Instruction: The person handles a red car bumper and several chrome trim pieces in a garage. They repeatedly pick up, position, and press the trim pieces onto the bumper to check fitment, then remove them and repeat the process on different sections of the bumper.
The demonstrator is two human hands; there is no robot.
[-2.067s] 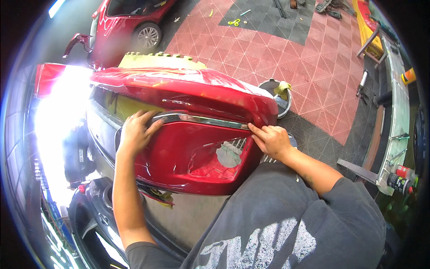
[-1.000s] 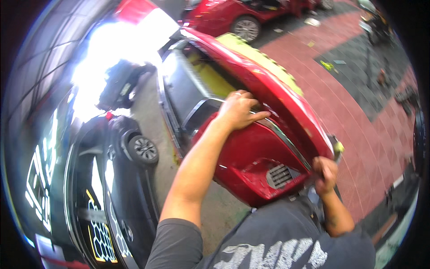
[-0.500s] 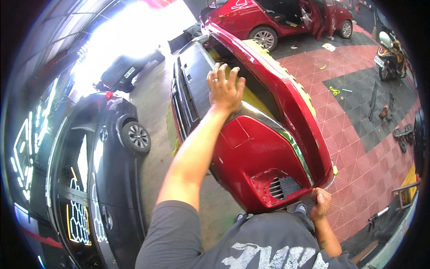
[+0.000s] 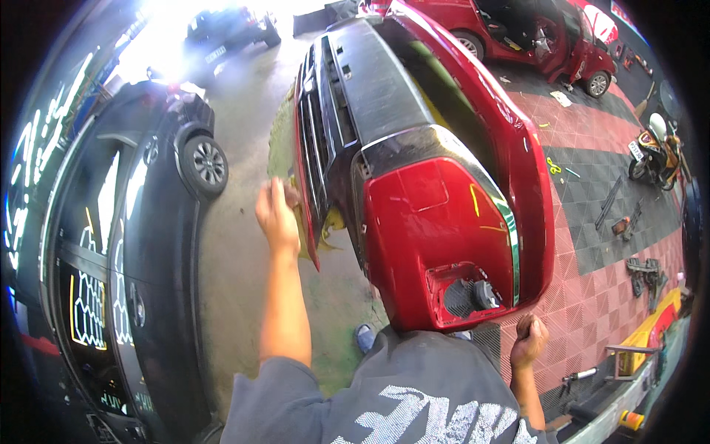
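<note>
A red car bumper (image 4: pixel 414 244) with a dark glossy panel (image 4: pixel 381 81) and a chrome-striped grille (image 4: pixel 316 126) stretches away in front of me. My left hand (image 4: pixel 278 218) is raised beside the grille side, over the floor, with its fingers curled in. What it may hold is hidden. Just off the bumper's near right corner, my right hand (image 4: pixel 529 342) is closed in a fist; I cannot make out anything inside it. A recess (image 4: pixel 462 296) in the bumper's near end shows grey mesh and a dark round part. Yellowish material (image 4: pixel 334 220) hangs under the grille side.
To the left is a black car (image 4: pixel 166 222). A red car (image 4: pixel 510 37) with an open door stands at the far right, near a motorcycle (image 4: pixel 654 152). Loose dark parts (image 4: pixel 645 275) lie on the red and grey tiled floor (image 4: pixel 577 274). A cart (image 4: pixel 629 399) stands at the lower right.
My left hand has lifted off the dark panel, moved left past the grille and curled its fingers. My right hand stays closed near the bumper's corner. The whole view has shifted.
</note>
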